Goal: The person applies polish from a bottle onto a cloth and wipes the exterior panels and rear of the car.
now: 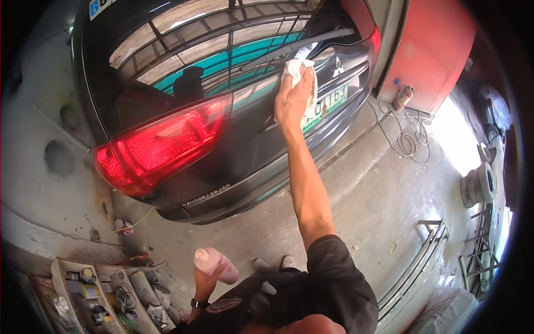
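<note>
My right hand (293, 104) reaches forward and presses a white cloth (293, 68) against the tailgate of a dark car (253, 127). The cloth lies under my fingers, just left of the license plate (335, 99) and below the rear wiper (322, 37). Low in the view, my left hand (204, 286) is wrapped round a pale pink plastic bottle (228, 273) with a light cap, tilted near my body. Between the hands is the car's red tail light (164, 146). Most of my left fingers are hidden behind the bottle.
A shelf unit (58, 273) with tools and cans stands at the lower left. Coiled hose (409, 136) lies on the concrete floor beside a red panel (431, 50). Stacked wheels (477, 185) and metal bars (414, 270) are on the right. A wall is close on the left.
</note>
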Demonstrator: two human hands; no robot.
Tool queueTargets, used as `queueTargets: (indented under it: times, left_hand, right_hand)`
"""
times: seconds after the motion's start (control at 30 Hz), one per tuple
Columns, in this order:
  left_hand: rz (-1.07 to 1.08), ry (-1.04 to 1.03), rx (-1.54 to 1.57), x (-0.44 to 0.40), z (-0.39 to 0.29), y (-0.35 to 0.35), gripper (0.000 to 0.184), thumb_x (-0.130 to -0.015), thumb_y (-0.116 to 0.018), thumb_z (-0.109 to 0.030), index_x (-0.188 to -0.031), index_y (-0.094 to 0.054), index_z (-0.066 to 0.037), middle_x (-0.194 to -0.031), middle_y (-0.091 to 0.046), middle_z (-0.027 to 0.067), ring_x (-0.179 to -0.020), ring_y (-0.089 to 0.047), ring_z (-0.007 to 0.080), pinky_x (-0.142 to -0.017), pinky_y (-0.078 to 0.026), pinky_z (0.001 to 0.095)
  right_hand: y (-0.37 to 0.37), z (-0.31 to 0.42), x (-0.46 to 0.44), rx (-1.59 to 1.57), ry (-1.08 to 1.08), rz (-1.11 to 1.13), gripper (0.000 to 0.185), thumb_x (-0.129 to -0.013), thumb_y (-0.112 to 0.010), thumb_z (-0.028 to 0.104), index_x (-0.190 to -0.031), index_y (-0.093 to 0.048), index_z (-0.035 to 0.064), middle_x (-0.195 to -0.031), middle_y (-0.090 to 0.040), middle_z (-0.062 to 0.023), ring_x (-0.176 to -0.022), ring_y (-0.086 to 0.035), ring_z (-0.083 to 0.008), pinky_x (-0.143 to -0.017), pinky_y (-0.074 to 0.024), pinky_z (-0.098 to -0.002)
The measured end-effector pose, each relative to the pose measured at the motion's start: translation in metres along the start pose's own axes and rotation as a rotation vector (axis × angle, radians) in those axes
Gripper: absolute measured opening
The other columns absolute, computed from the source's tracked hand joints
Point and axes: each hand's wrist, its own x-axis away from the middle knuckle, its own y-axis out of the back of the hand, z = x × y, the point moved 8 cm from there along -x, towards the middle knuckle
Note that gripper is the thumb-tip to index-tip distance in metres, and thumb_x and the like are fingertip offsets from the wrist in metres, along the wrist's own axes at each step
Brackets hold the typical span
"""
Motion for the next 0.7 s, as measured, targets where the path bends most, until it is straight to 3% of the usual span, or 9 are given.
queueTargets:
  times: [0.13, 0.23, 0.27, 0.4, 0.57, 0.7]
  left_hand:
    - [0.018, -0.101, 0.015, -0.014, 0.008, 0.000, 0.061, -0.079, -0.088, -0.006, -0.129, -0.055, 0.001, -0.119, -0.068, 0.0115, -0.107, -0.068, 0.0205, -0.095, -0.054, 0.0363]
    - [0.127, -0.091, 0.095, -0.036, 0.015, -0.016, 0.061, -0.079, -0.088, -0.006, -0.129, -0.054, 0.000, -0.119, -0.068, 0.0111, -0.108, -0.068, 0.0201, -0.095, -0.054, 0.0362]
    - [0.144, -0.108, 0.100, -0.044, 0.010, -0.019, 0.060, -0.079, -0.088, -0.006, -0.129, -0.055, 0.000, -0.119, -0.068, 0.0109, -0.108, -0.068, 0.0198, -0.095, -0.054, 0.0361]
    - [0.204, -0.109, 0.154, -0.054, -0.004, -0.038, 0.058, -0.080, -0.087, -0.004, -0.128, -0.055, 0.000, -0.118, -0.068, 0.0099, -0.107, -0.067, 0.0188, -0.095, -0.054, 0.0356]
    - [0.152, -0.095, 0.186, -0.050, -0.011, -0.046, 0.058, -0.080, -0.087, -0.003, -0.128, -0.055, 0.000, -0.117, -0.067, 0.0099, -0.107, -0.067, 0.0189, -0.096, -0.054, 0.0354]
    - [0.122, -0.069, 0.173, -0.048, 0.006, -0.057, 0.063, -0.078, -0.089, -0.005, -0.130, -0.053, 0.000, -0.119, -0.066, 0.0115, -0.109, -0.066, 0.0211, -0.097, -0.053, 0.0364]
  right_hand:
    - [-0.021, 0.088, 0.086, -0.034, 0.280, 0.248, 0.069, -0.088, -0.072, 0.010, -0.149, -0.043, -0.0022, -0.156, -0.040, -0.0290, -0.144, -0.037, -0.0504, -0.119, -0.0268, -0.0610]
    - [-0.024, 0.100, 0.110, -0.092, 0.497, 0.453, 0.077, -0.081, -0.077, 0.009, -0.150, -0.045, 0.0006, -0.156, -0.039, -0.0278, -0.145, -0.037, -0.0487, -0.119, -0.0275, -0.0599]
    - [-0.020, 0.096, 0.100, -0.078, 0.500, 0.510, 0.073, -0.082, -0.074, 0.008, -0.149, -0.045, 0.0003, -0.155, -0.040, -0.0280, -0.145, -0.036, -0.0493, -0.120, -0.0281, -0.0578]
    - [-0.004, 0.036, 0.039, 0.008, 0.284, 0.236, 0.061, -0.091, -0.063, 0.010, -0.148, -0.044, -0.0024, -0.155, -0.040, -0.0289, -0.144, -0.037, -0.0492, -0.121, -0.0292, -0.0529]
    - [0.013, -0.031, -0.030, -0.028, 0.160, 0.070, 0.052, -0.101, -0.056, 0.014, -0.147, -0.044, -0.0060, -0.152, -0.044, -0.0292, -0.144, -0.038, -0.0460, -0.122, -0.0282, -0.0493]
    - [0.026, -0.078, -0.081, 0.086, 0.117, 0.118, 0.053, -0.104, -0.051, 0.020, -0.150, -0.042, -0.0060, -0.156, -0.040, -0.0275, -0.148, -0.034, -0.0436, -0.122, -0.0261, -0.0499]
